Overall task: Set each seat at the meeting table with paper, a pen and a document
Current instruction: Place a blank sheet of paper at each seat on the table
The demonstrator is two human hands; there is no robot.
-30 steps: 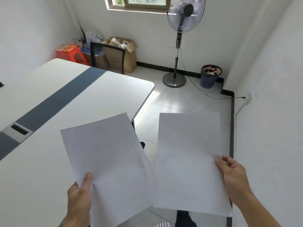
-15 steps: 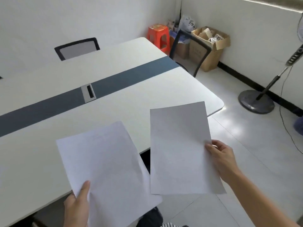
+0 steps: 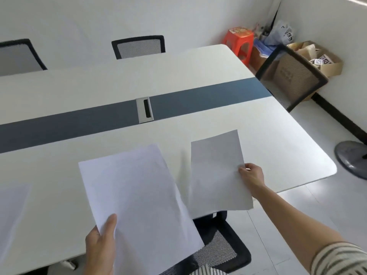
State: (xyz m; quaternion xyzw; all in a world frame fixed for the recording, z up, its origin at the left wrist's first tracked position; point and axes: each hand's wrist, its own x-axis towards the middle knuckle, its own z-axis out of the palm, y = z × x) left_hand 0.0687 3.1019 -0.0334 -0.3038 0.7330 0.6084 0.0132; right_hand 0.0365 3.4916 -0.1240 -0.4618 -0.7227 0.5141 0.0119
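Left hand (image 3: 100, 245) at lower left of frame pinches the bottom left corner of a white sheet (image 3: 139, 205), thumb on top, fingers hidden under it. This left sheet sits centre-low in frame, tilted a bit, held above the table (image 3: 258, 135); its lower right corner hangs past the near table edge over a mesh chair (image 3: 220, 253). Sheet spreads up and right from the hand.

Right hand (image 3: 252, 175) at centre right grips a second sheet (image 3: 217, 173) by its right edge, about mid-height, thumb on top face, fingers curled behind. Right sheet lies to the left of that hand, looks grey in shade, upper part over the table, lower edge past the table edge above the chair. Its left edge meets or slips just behind the left sheet's right edge; cannot tell if they touch.

Third pale sheet (image 3: 12, 211) at far left edge of frame, looks flat on the table, blurred.

Table is white with a dark blue strip (image 3: 198, 100) across the middle and a silver cable hatch (image 3: 145, 110) in it. Chairs (image 3: 139, 46) at the far side upper left, one more chair (image 3: 290, 80) at the table end upper right. Orange stool (image 3: 239, 42) and cardboard box (image 3: 317, 58) in upper right corner. Fan base (image 3: 351, 157) at right edge. Striped sleeve (image 3: 341, 259) lower right.
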